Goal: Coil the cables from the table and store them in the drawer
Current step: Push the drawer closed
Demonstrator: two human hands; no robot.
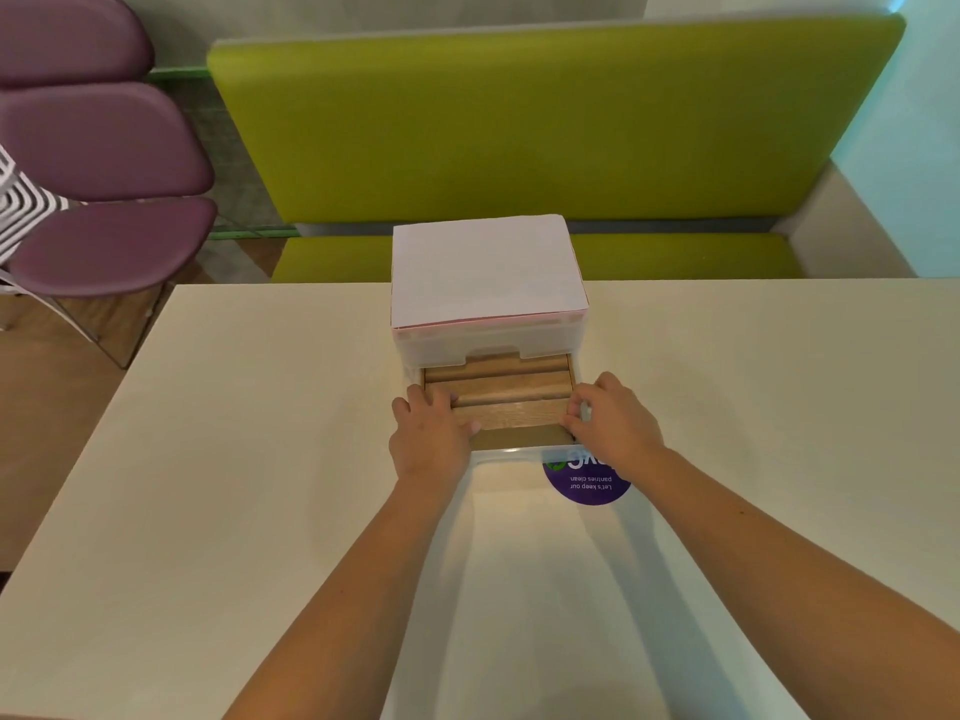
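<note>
A translucent plastic drawer unit (488,337) stands at the far middle of the white table (234,485), with a white sheet (483,267) on top. Its lower drawer (511,451) is pulled out toward me and holds several wooden slats lying crosswise. My left hand (431,439) grips the left end of the nearest upper slat (511,415), thumb on its top. My right hand (615,423) pinches the slat's right end. No cable shows anywhere in view.
A round purple sticker (589,485) lies on the table just in front of the drawer, partly under my right wrist. A green bench (545,122) runs behind the table. Purple chairs (104,148) stand at the left.
</note>
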